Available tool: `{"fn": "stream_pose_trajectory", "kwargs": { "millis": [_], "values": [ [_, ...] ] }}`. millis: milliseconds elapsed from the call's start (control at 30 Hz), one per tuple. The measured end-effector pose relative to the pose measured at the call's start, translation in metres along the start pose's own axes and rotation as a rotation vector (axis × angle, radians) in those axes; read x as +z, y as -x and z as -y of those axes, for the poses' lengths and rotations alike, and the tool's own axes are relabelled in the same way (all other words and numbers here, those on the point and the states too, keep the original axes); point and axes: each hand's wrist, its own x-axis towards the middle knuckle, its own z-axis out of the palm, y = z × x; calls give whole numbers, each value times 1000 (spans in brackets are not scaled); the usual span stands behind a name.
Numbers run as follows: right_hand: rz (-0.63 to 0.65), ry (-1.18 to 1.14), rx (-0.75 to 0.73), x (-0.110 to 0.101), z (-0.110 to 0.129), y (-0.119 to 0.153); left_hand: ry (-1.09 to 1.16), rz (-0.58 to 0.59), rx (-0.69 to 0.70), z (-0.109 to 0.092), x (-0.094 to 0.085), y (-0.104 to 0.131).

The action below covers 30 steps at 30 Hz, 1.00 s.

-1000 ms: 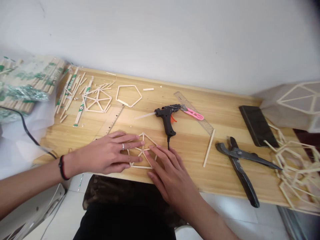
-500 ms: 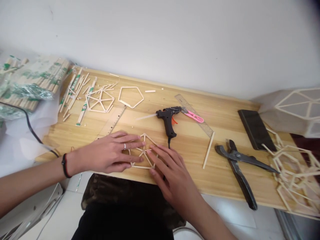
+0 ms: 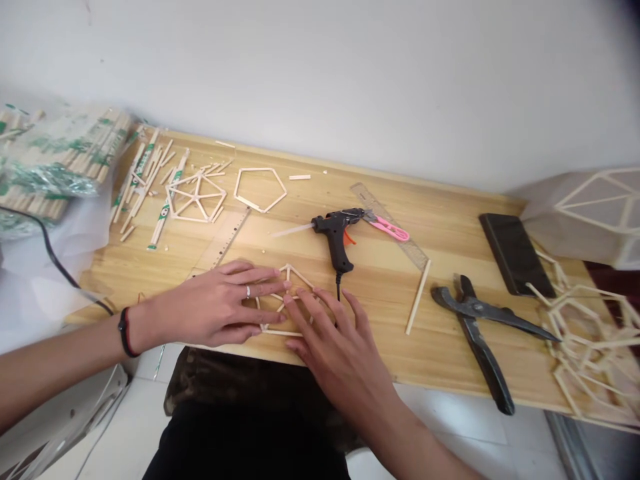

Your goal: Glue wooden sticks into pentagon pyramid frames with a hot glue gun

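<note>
A pentagon frame of wooden sticks with spokes [image 3: 287, 268] lies flat near the table's front edge, partly hidden under both hands. My left hand [image 3: 215, 305] rests on its left side, fingers stretched out and apart, a ring on one finger. From the right, my right hand [image 3: 337, 343] lies over the frame's centre and right side with its fingers spread. Just beyond the hands is a black hot glue gun [image 3: 336, 240] with a clear glue stick in its back. Its nozzle meets a pink utility knife [image 3: 387, 227].
Behind lie an open pentagon [image 3: 261, 169] and a spoked one [image 3: 197, 197]. Chopsticks in bags [image 3: 65, 153] fill the left. Two clear rulers, one a ruler [image 3: 367, 197] under the knife, lie flat. Rightward are a loose stick [image 3: 419, 297], black cutters [image 3: 475, 313], a phone [image 3: 515, 253] and stick frames [image 3: 595, 333].
My right hand has slid slightly left across the spoked frame, covering more of its centre and lower right. My left hand stays nearly in place. The view has shifted slightly.
</note>
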Motion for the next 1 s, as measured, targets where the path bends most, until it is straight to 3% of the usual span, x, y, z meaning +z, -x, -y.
{"fn": "stream_pose_trajectory", "kwargs": {
  "millis": [333, 533, 700, 867, 1000],
  "values": [
    [17, 98, -76, -9, 10, -8, -8, 3, 11, 0, 0, 0],
    [196, -322, 81, -22, -15, -15, -3, -4, 16, -1, -2, 0],
    [230, -617, 150, -29, -25, -22, -14, 32, 9, 0, -1, 1],
    [212, -567, 133, -25, -18, -22, 19, -15, 15, 0, 0, 1],
    [177, -308, 35, -19, -7, -20, 12, -22, 10, 0, 1, 2]
  ]
}}
